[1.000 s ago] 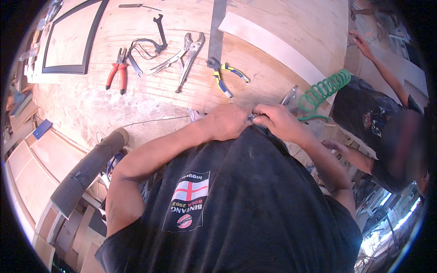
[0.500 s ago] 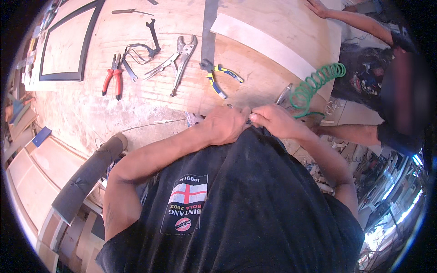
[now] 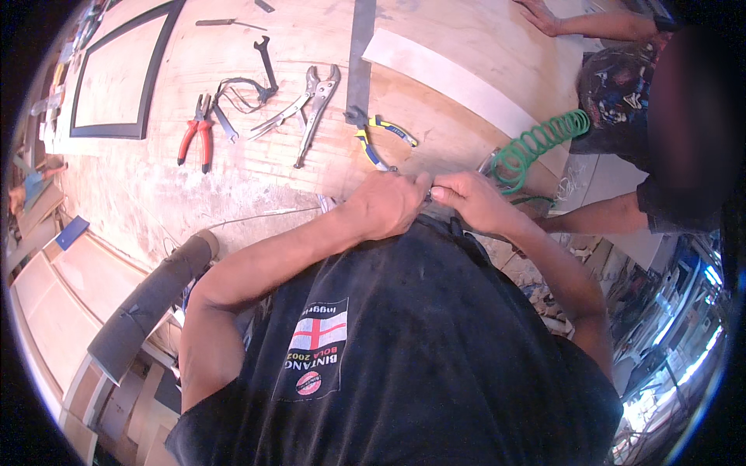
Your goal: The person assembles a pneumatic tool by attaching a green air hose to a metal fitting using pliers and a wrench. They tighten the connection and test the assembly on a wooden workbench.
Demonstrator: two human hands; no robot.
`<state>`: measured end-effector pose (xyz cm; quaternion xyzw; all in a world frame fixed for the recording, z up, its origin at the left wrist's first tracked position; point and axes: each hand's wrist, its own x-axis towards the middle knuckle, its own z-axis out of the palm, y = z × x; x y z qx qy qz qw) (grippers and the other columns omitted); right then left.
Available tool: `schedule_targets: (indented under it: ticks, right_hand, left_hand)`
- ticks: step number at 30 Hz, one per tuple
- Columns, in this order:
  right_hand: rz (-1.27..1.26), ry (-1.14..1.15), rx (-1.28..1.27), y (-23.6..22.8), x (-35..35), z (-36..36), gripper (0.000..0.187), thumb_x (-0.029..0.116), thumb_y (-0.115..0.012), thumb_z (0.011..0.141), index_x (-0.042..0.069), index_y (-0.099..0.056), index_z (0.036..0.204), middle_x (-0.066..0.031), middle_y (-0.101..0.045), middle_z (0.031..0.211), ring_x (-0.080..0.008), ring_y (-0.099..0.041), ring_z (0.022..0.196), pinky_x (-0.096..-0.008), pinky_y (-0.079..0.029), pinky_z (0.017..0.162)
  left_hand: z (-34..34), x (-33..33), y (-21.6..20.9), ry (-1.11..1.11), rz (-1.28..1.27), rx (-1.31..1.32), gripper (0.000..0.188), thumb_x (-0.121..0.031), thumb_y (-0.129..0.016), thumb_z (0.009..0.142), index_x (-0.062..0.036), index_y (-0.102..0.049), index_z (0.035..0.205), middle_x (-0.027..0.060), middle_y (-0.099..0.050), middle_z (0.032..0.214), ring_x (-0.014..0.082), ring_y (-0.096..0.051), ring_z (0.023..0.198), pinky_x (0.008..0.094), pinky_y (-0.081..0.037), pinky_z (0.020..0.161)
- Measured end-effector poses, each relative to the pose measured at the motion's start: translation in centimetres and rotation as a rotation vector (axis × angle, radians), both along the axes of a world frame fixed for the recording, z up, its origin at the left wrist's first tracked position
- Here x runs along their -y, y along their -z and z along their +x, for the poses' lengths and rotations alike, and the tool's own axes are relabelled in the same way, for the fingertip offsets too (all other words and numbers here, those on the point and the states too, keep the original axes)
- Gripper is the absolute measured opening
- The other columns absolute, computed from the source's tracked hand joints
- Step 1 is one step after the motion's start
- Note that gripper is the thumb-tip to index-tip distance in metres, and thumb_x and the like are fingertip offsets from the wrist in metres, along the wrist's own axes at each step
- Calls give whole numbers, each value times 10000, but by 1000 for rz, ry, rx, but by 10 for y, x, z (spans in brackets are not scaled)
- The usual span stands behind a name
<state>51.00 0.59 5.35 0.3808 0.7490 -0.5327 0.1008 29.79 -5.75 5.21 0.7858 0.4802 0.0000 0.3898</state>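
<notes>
My left hand (image 3: 386, 205) and my right hand (image 3: 471, 203) are closed and almost touching, in front of my black shirt (image 3: 458, 326) at the table's near edge. A small dark, partly shiny piece shows between the fingertips; its kind is hidden. Just beyond my left hand lie side cutters (image 3: 378, 138) with yellow and blue handles. Beside my right hand, a shiny metal end (image 3: 488, 164) meets a green coiled hose (image 3: 536, 147). Locking pliers (image 3: 311, 113), red-handled pliers (image 3: 197, 133) and an open-end wrench (image 3: 265, 64) rest farther left on the wooden table (image 3: 311, 31).
A black rectangular frame (image 3: 145, 93) lies at the far left, with a screwdriver (image 3: 217, 22) nearby. A pale strip (image 3: 451, 74) crosses the table. At the right, a co-worker's hand (image 3: 540, 17) rests on the tabletop. A dark roll (image 3: 155, 299) juts out at my lower left.
Both my hands have shifted slightly upward in the picture and stay closed together. The co-worker at the right has changed posture a little. The tools on the table lie as before.
</notes>
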Motion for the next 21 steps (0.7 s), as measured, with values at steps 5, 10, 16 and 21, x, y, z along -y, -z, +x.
schedule_targets:
  ticks: [5,10,16,21]
  right_hand:
    - [-425,7,-11,6,-12,5,254,276,-613,995,39,-646,908,-168,-645,813,-403,-637,837,-444,-481,708]
    - [411,-159,-153,-19,-3,-6,167,217,-650,969,61,-602,1004,-169,-675,918,-433,-659,889,-539,-501,729]
    - [269,-109,-31,-20,-6,-7,174,199,-644,969,26,-660,976,-185,-668,875,-405,-650,878,-488,-482,734]
    - [-183,39,-54,-6,-33,0,213,221,-610,1003,18,-674,981,-221,-658,863,-434,-633,842,-474,-469,710]
  left_hand:
    - [1,4,10,-10,19,29,251,-194,-602,977,18,-545,1099,248,-708,927,429,-713,842,533,-553,737]
    - [-10,2,31,-164,-220,442,297,-208,-592,1008,10,-547,1204,252,-703,976,494,-676,896,544,-526,773]
    - [-4,1,24,-139,-98,318,301,-212,-590,1003,27,-535,1178,267,-700,946,490,-678,894,559,-526,786]
    - [9,-6,12,-96,168,7,261,-204,-577,993,20,-503,1105,253,-691,958,463,-692,842,572,-537,776]
